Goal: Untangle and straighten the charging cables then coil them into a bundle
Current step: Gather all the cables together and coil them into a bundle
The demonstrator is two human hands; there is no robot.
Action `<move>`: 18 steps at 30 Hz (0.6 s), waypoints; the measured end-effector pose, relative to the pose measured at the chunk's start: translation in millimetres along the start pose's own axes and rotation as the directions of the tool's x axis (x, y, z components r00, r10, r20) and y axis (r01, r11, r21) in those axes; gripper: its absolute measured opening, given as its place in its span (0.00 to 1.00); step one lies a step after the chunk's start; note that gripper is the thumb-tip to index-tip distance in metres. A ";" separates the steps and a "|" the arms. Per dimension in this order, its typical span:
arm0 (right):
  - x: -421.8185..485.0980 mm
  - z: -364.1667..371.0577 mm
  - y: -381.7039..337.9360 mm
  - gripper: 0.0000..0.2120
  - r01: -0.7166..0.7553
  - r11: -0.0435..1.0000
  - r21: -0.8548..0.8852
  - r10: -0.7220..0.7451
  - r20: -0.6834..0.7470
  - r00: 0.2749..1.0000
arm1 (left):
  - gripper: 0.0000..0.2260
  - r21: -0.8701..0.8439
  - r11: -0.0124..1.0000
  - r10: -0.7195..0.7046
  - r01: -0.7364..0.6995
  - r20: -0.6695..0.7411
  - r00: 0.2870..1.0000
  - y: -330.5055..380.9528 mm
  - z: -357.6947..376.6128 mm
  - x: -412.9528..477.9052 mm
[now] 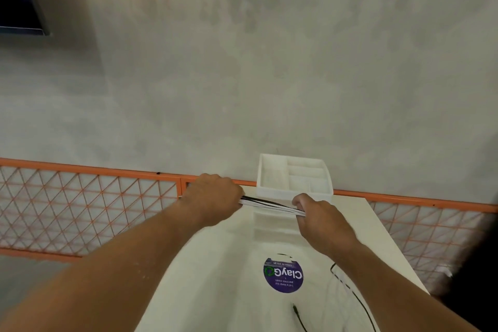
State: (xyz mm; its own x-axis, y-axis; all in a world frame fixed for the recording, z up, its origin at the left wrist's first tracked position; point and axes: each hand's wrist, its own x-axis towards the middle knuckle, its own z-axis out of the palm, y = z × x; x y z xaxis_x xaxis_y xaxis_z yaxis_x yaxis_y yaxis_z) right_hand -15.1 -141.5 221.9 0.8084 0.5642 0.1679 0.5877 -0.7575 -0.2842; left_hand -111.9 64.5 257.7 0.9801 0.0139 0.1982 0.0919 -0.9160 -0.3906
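A bunch of black and white charging cables [272, 205] runs taut between my two hands above the white table [215, 277]. My left hand [213, 194] grips the cables' left end in a fist. The right end is held by my right hand [320, 219], fingers curled round the strands. Loose black cable [353, 294] trails down from under my right wrist across the table, and a black plug end [296, 311] lies near the bottom. The parts of the cables inside both fists are hidden.
A white divided organiser box [293, 176] stands at the table's far edge, just behind the cables. A round purple sticker [283, 275] is on the tabletop. An orange mesh railing [89, 205] runs behind the table, with a grey wall beyond.
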 end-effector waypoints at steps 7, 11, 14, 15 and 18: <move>4.8 3.2 8.3 0.14 0.028 0.995 -0.099 -0.027 0.005 1.000 | 0.12 -0.064 0.991 -0.122 0.120 -0.029 0.992 -42.1 37.3 -15.6; 7.3 4.3 17.4 0.13 0.023 0.988 -0.153 -0.021 0.011 1.000 | 0.12 -0.037 0.988 -0.152 0.150 -0.042 0.988 -61.7 43.9 -26.2; 8.6 5.9 24.5 0.13 0.007 0.989 -0.148 -0.005 0.012 1.000 | 0.10 -0.025 0.981 -0.192 0.191 -0.037 0.981 -73.7 48.1 -34.9; 8.6 5.8 28.8 0.12 -0.004 0.989 -0.148 0.006 0.007 1.000 | 0.09 -0.023 0.977 -0.212 0.212 -0.034 0.977 -78.7 50.2 -38.2; 7.1 6.1 46.2 0.11 -0.032 0.988 -0.149 0.031 -0.007 0.999 | 0.10 -0.033 0.968 -0.252 0.251 -0.047 0.967 -89.2 53.2 -44.1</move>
State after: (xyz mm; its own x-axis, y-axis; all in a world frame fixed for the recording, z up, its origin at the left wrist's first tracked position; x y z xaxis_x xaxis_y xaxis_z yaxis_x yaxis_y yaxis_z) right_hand 17.6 -170.4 204.1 0.8266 0.5379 0.1659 0.5600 -0.8157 -0.1454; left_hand -153.9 166.9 236.0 0.9160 0.2254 0.3319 0.3287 -0.8960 -0.2987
